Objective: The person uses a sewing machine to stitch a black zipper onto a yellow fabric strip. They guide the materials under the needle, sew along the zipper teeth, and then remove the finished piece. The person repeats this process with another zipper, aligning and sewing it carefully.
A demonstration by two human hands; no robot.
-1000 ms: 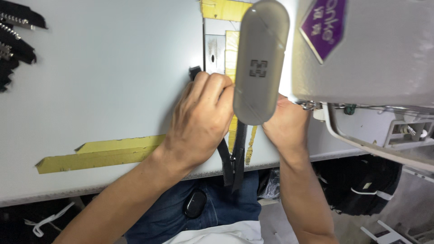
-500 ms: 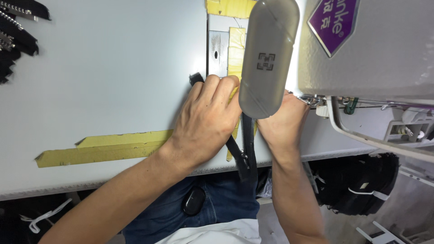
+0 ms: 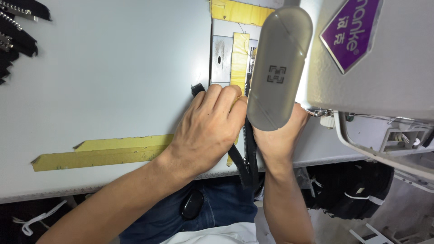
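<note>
Surface: pale grey sewing table point(image 3: 113, 68) filling the left and middle of the view, its near edge running across the lower part of the scene.
Machine: light grey sewing machine point(image 3: 384, 68) at the right, with a purple diamond-shaped label; a rounded grey cover point(image 3: 278, 68) on its head hangs over the work and hides the needle area.
Plate: metal bed plate point(image 3: 222, 54) set into the table at the far middle, with yellow tape strips point(image 3: 239, 58) stuck on and beside it.
Tape on table: two long yellow tape bands point(image 3: 99, 151) lie near the near edge, left of the hands.
Zipper: black zipper strip point(image 3: 247, 153) runs from under the cover toward the near edge and hangs off it, between the two hands.
Left hand: left hand point(image 3: 208, 131) lies palm down on the table, fingers curled together and pressing the zipper's far end just left of the cover; a black tip point(image 3: 197, 89) shows beyond the knuckles.
Right hand: right hand point(image 3: 280, 135) sits just right of the zipper, mostly under the cover; cannot tell whether its fingers are apart or closed.
Far left: black zipper pieces point(image 3: 16, 31) with metal teeth lie at the table's far left corner.
Below table: blue jeans point(image 3: 217, 208) and dark bags point(image 3: 357, 194) on the floor at the right.
</note>
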